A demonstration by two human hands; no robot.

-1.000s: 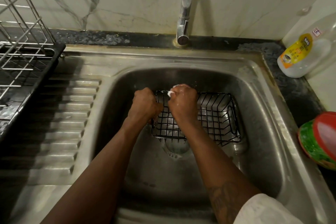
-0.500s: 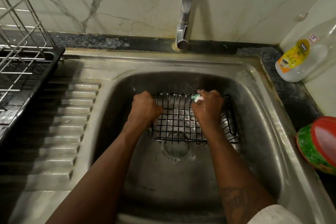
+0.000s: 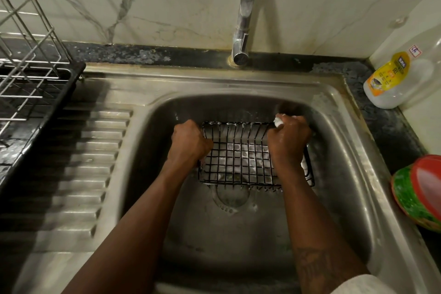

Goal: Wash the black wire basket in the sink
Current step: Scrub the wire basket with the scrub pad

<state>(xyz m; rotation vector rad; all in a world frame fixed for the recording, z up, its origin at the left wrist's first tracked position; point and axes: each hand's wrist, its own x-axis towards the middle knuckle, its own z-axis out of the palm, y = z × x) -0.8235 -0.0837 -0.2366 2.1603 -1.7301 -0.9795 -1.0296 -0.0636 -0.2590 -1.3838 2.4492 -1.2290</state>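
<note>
1. the black wire basket (image 3: 241, 157) sits in the sink (image 3: 338, 198) bowl, over the drain.
2. the left hand (image 3: 188, 144) curls round its left end; grip firmly.
3. the right hand (image 3: 288, 143) pinches a soapy white scrubber (image 3: 278, 122) at the far right corner; short strokes along each wire.

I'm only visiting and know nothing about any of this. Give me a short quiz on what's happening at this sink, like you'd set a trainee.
1. True or false: the black wire basket is stacked with plates.
2. Which hand holds the white scrubber? A. left B. right C. neither
3. Fill in: the left hand grips the basket's ____ end.
Key: 1 false, it holds no plates and lies in the sink; 2 B, the right hand; 3 left.
</note>
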